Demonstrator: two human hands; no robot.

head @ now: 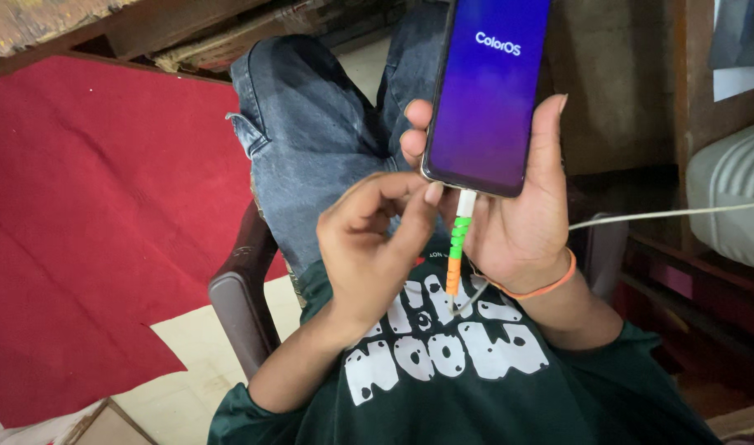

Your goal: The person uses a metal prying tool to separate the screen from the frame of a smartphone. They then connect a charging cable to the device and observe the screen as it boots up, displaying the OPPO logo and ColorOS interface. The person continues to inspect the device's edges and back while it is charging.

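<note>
My right hand (521,227) is shut on a dark smartphone (484,91) and holds it upright over my lap, its screen lit purple-blue. A white plug (467,203) sits in the phone's bottom port, with a green and orange spiral sleeve (455,255) below it. From there the white cable (665,214) runs off to the right. My left hand (368,239) is just left of the plug, fingers curled and pinched together, one fingertip close beside the plug. An orange band (550,287) circles my right wrist.
I sit in a dark chair, its armrest (241,297) at my left. A red cloth (80,231) covers the floor at left. Wooden furniture and a white ribbed object (731,189) stand at right. My jeans-clad knees (311,124) are ahead.
</note>
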